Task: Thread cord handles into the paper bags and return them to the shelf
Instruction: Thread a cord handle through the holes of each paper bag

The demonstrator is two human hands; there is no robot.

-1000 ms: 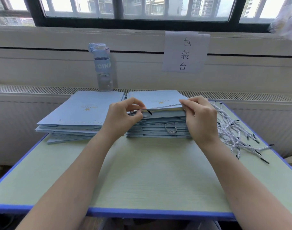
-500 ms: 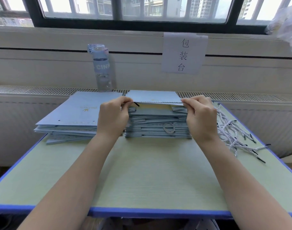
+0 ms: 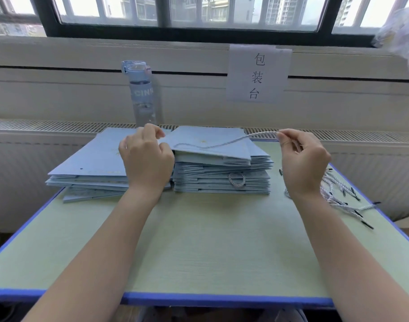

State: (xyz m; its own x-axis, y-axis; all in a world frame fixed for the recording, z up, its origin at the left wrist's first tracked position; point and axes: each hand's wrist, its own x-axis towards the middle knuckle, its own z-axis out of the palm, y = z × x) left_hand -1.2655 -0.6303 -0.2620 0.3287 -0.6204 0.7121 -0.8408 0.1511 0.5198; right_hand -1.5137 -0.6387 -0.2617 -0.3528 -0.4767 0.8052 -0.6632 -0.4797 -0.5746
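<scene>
- Hands well apart: my left hand (image 3: 147, 159) pinches the left corner of the top bag (image 3: 212, 147), holding it raised off the right stack (image 3: 222, 180).
- My right hand (image 3: 302, 161) pinches a white cord (image 3: 233, 141), which runs across that bag towards the left hand.
- A second stack (image 3: 89, 163) lies just to the left, and loose cords (image 3: 343, 194) lie on the bench (image 3: 210, 240) at the right.
- A bottle (image 3: 142, 94) stands behind the stacks.
</scene>
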